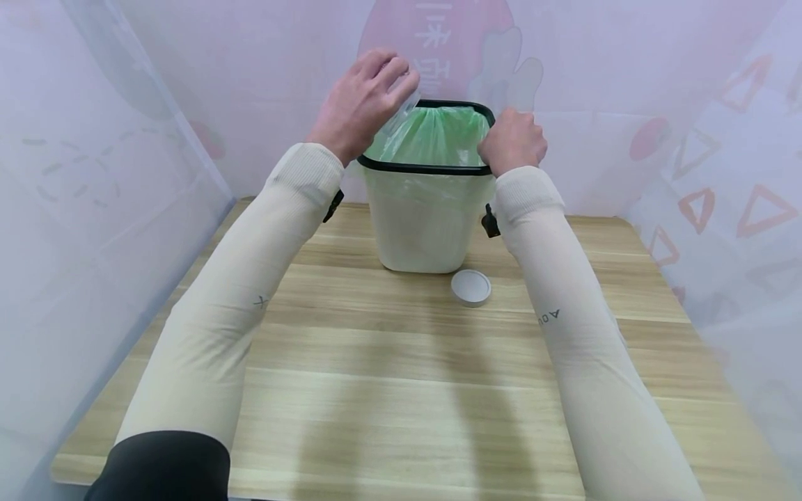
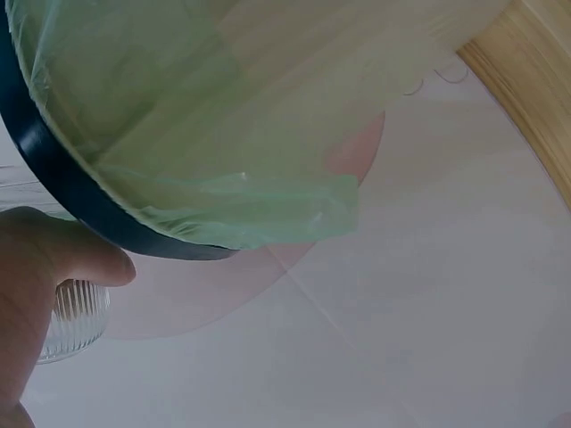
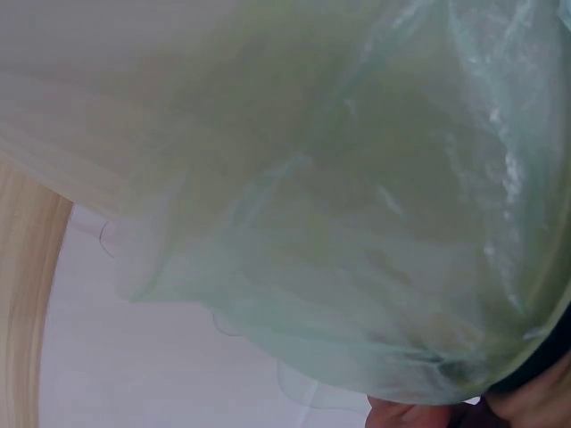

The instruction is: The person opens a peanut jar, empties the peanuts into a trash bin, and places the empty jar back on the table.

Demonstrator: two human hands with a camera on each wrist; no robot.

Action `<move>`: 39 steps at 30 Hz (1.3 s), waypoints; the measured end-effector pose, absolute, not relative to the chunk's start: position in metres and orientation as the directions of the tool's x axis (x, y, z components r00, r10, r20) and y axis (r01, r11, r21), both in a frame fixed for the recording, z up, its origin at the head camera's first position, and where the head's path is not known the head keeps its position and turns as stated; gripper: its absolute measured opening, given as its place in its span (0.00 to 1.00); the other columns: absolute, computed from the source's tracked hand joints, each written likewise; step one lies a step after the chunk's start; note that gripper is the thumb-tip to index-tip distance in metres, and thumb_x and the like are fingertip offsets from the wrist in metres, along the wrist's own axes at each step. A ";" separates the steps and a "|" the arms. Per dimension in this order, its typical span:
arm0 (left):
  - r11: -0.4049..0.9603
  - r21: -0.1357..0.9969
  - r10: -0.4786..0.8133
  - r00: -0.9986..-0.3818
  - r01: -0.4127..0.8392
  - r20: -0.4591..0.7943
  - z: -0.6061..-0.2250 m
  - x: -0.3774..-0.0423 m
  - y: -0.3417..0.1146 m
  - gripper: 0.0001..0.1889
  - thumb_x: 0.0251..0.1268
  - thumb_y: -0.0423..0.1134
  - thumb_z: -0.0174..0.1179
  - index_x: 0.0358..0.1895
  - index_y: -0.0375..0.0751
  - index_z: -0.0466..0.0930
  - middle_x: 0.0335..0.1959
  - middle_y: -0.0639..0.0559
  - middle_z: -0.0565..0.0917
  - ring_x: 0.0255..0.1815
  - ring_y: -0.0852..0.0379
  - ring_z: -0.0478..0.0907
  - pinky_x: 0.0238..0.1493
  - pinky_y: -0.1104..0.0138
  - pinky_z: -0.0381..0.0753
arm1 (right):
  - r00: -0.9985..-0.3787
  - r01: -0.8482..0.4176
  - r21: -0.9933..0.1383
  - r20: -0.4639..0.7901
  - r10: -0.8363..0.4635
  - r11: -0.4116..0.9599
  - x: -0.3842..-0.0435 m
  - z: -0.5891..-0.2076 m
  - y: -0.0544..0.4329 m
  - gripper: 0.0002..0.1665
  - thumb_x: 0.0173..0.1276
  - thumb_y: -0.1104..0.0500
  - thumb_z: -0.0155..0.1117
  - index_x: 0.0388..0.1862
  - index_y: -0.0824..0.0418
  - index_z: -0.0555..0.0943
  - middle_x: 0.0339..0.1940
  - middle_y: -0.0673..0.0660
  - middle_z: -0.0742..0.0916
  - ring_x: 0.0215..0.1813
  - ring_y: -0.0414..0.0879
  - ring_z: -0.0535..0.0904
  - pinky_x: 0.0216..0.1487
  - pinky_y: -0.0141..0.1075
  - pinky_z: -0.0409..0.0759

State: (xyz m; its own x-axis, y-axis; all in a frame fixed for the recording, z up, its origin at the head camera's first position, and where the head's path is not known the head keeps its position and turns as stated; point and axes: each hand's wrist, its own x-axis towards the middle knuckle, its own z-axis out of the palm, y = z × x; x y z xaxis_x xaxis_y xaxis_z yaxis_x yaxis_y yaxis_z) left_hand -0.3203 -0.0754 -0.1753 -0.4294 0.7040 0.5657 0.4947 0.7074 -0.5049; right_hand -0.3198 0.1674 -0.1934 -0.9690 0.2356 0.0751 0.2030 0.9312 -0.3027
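Note:
A white trash bin (image 1: pixel 422 223) with a black rim (image 1: pixel 432 169) stands toward the back of the table, lined with a green plastic bag (image 1: pixel 441 136). My left hand (image 1: pixel 370 101) holds a clear ribbed jar (image 2: pixel 78 325) tilted over the bin's left side. In the left wrist view the thumb (image 2: pixel 98 254) lies against the jar, close by the rim. My right hand (image 1: pixel 514 142) grips the rim at the right, fingers curled over it. From the right wrist, the bag's overhang covers most of the view, with fingertips (image 3: pixel 410 415) at its lower edge.
A round white lid (image 1: pixel 471 287) lies on the wooden table (image 1: pixel 376 390), just in front of the bin's right corner. Printed white curtains (image 1: pixel 626 139) hang behind the table and along both sides.

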 end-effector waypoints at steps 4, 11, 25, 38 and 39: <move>0.695 -0.528 0.717 -0.412 0.488 0.562 -0.176 -0.321 -0.076 0.25 0.74 0.14 0.39 0.67 0.35 0.72 0.67 0.38 0.79 0.72 0.40 0.74 0.80 0.57 0.72 | -0.968 0.206 -0.309 0.074 0.239 0.929 -0.321 -0.194 0.168 0.17 0.75 0.55 0.52 0.54 0.62 0.81 0.47 0.61 0.83 0.39 0.53 0.78 0.30 0.41 0.77; 0.674 -0.570 0.738 -0.389 0.470 0.552 -0.177 -0.322 -0.075 0.25 0.76 0.14 0.39 0.66 0.37 0.73 0.66 0.40 0.80 0.72 0.42 0.74 0.80 0.58 0.71 | -0.968 0.208 -0.308 0.070 0.241 0.928 -0.322 -0.194 0.168 0.17 0.75 0.55 0.52 0.54 0.62 0.81 0.49 0.62 0.84 0.40 0.53 0.78 0.30 0.41 0.78; 0.664 -0.575 0.746 -0.380 0.477 0.547 -0.177 -0.324 -0.073 0.25 0.74 0.13 0.39 0.64 0.36 0.73 0.67 0.40 0.80 0.73 0.41 0.74 0.80 0.58 0.71 | -0.968 0.210 -0.301 0.071 0.241 0.930 -0.322 -0.193 0.167 0.17 0.75 0.56 0.52 0.54 0.62 0.80 0.46 0.61 0.82 0.38 0.52 0.78 0.29 0.40 0.76; 0.590 -0.703 0.807 -0.271 0.397 0.524 -0.163 -0.320 -0.064 0.26 0.73 0.12 0.40 0.64 0.36 0.77 0.65 0.39 0.81 0.71 0.41 0.75 0.81 0.57 0.70 | -0.970 0.195 -0.292 0.085 0.229 0.936 -0.324 -0.192 0.164 0.11 0.74 0.57 0.50 0.45 0.60 0.78 0.41 0.59 0.80 0.36 0.52 0.77 0.27 0.40 0.75; 0.570 -0.716 0.821 -0.275 0.402 0.500 -0.163 -0.320 -0.063 0.26 0.73 0.13 0.41 0.65 0.35 0.77 0.66 0.38 0.81 0.71 0.41 0.75 0.81 0.57 0.70 | -0.968 0.199 -0.289 0.089 0.233 0.937 -0.325 -0.192 0.165 0.11 0.74 0.57 0.50 0.46 0.60 0.78 0.42 0.60 0.80 0.36 0.52 0.77 0.27 0.40 0.75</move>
